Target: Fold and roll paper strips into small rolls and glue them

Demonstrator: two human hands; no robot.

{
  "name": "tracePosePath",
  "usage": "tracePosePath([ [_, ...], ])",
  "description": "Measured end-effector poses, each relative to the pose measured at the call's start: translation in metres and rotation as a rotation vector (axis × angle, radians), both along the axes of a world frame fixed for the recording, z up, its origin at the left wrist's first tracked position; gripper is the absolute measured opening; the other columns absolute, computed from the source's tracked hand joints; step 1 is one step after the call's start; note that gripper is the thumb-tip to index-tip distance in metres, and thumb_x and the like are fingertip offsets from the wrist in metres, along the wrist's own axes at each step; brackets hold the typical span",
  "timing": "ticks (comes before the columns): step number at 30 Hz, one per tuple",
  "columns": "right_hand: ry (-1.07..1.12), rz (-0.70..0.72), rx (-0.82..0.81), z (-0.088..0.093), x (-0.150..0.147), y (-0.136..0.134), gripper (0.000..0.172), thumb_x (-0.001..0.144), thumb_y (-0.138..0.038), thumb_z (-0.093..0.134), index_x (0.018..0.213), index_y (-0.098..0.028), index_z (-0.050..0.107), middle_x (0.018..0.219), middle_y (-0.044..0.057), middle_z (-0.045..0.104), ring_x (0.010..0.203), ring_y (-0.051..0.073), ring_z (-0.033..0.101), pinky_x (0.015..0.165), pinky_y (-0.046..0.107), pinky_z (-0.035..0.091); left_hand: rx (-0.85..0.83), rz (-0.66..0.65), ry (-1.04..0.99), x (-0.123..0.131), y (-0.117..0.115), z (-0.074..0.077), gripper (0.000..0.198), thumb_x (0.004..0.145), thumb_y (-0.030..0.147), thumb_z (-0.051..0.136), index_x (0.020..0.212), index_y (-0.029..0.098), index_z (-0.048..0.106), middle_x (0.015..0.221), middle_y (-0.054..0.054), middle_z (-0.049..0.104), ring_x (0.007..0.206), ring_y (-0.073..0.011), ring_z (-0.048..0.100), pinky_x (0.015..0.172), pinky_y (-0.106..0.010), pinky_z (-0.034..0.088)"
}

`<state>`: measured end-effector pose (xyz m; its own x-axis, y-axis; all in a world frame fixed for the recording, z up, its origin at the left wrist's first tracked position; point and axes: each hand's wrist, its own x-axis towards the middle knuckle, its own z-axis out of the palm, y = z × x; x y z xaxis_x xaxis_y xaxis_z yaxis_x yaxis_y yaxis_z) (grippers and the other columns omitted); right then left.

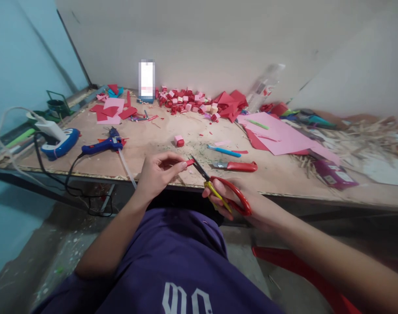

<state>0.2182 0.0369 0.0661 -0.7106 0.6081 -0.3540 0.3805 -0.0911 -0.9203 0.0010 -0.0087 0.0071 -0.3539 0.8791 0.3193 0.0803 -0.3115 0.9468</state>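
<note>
Over the table's front edge, my left hand (pixel 161 172) pinches a small red paper strip (pixel 190 162) between thumb and fingers. My right hand (pixel 223 196) grips scissors (pixel 241 198) with one red and one yellow handle. Their dark blades point up and left, with the tips at the free end of the strip; whether they touch it I cannot tell. Just beyond my hands sits a small pink and red paper cube (pixel 179 140). To the right lie a blue pen-like tool (pixel 226 151) and a red-handled utility knife (pixel 239 166).
A pile of pink and red cubes (pixel 185 100) lies by the wall, near a lit phone (pixel 147 79). At left are a blue glue gun (pixel 102 147) and a power strip (pixel 61 144) with cables. Pink sheets (pixel 277 131) and a clear bottle (pixel 266 87) occupy the right.
</note>
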Motion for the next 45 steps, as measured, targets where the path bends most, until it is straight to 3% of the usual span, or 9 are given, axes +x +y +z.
tracePosePath([
  [12, -0.034, -0.008, -0.001, -0.002, 0.001, 0.001, 0.054, 0.091, -0.068, 0.062, 0.088, -0.015, 0.064, 0.064, -0.005, 0.043, 0.042, 0.006, 0.037, 0.047, 0.027, 0.02, 0.0, 0.003, 0.016, 0.0, 0.0, 0.001, 0.013, 0.081, 0.031, 0.079, 0.083, 0.018, 0.078, 0.08, -0.004, 0.079, 0.072, -0.0178, 0.074, 0.063, -0.025, 0.058],
  [22, -0.013, -0.049, 0.027, -0.005, 0.0, 0.0, 0.051, 0.089, -0.067, 0.066, 0.077, -0.018, 0.058, 0.054, -0.007, 0.039, 0.038, 0.006, 0.034, 0.044, 0.027, 0.02, -0.015, 0.013, 0.006, 0.0, 0.0, -0.001, 0.016, 0.08, 0.034, 0.08, 0.082, 0.018, 0.079, 0.078, -0.004, 0.078, 0.07, -0.0179, 0.073, 0.061, -0.025, 0.057],
  [27, -0.011, -0.08, 0.149, 0.001, 0.001, 0.005, 0.052, 0.087, -0.07, 0.065, 0.075, -0.02, 0.058, 0.055, -0.005, 0.044, 0.039, 0.009, 0.04, 0.043, 0.027, 0.025, -0.013, 0.015, 0.003, 0.0, 0.0, -0.001, 0.018, 0.08, 0.035, 0.08, 0.083, 0.018, 0.079, 0.081, -0.005, 0.079, 0.072, -0.0187, 0.074, 0.06, -0.025, 0.058],
  [31, -0.146, -0.086, 0.432, 0.017, -0.004, 0.035, 0.053, 0.084, -0.07, 0.069, 0.07, -0.021, 0.056, 0.051, -0.002, 0.048, 0.045, 0.013, 0.044, 0.05, 0.029, 0.031, -0.032, 0.005, -0.035, 0.0, 0.0, -0.001, 0.022, 0.079, 0.039, 0.082, 0.085, 0.017, 0.079, 0.081, -0.005, 0.079, 0.071, -0.0195, 0.075, 0.057, -0.024, 0.059],
  [34, -0.266, -0.074, 0.867, 0.02, -0.011, 0.08, 0.046, 0.085, -0.06, 0.07, 0.067, -0.018, 0.061, 0.064, 0.004, 0.059, 0.061, 0.016, 0.051, 0.059, 0.031, 0.033, -0.073, -0.017, -0.107, 0.001, 0.0, -0.002, 0.028, 0.077, 0.043, 0.084, 0.086, 0.017, 0.078, 0.082, -0.006, 0.08, 0.072, -0.0212, 0.077, 0.055, -0.024, 0.06],
  [36, -0.411, -0.115, 1.064, 0.017, -0.015, 0.114, 0.034, 0.088, -0.046, 0.067, 0.07, -0.017, 0.065, 0.069, 0.007, 0.065, 0.066, 0.019, 0.054, 0.063, 0.032, 0.034, -0.093, -0.04, -0.156, 0.001, -0.001, -0.003, 0.031, 0.076, 0.045, 0.084, 0.088, 0.017, 0.077, 0.082, -0.007, 0.08, 0.075, -0.023, 0.078, 0.056, -0.025, 0.062],
  [40, -0.705, -0.033, 1.062, 0.009, -0.019, 0.163, 0.026, 0.087, -0.037, 0.065, 0.076, -0.014, 0.073, 0.071, 0.01, 0.069, 0.065, 0.02, 0.058, 0.061, 0.031, 0.035, -0.123, -0.075, -0.201, -0.001, 0.0, -0.003, 0.036, 0.076, 0.046, 0.085, 0.093, 0.016, 0.075, 0.085, -0.008, 0.08, 0.082, -0.0257, 0.079, 0.06, -0.028, 0.064],
  [45, -0.763, -0.073, 1.079, 0.006, -0.019, 0.187, 0.03, 0.084, -0.04, 0.072, 0.07, -0.014, 0.076, 0.065, 0.012, 0.07, 0.067, 0.024, 0.064, 0.062, 0.032, 0.04, -0.124, -0.081, -0.208, 0.0, 0.002, -0.002, 0.04, 0.075, 0.047, 0.084, 0.095, 0.014, 0.074, 0.088, -0.009, 0.08, 0.085, -0.0264, 0.079, 0.062, -0.028, 0.064],
])
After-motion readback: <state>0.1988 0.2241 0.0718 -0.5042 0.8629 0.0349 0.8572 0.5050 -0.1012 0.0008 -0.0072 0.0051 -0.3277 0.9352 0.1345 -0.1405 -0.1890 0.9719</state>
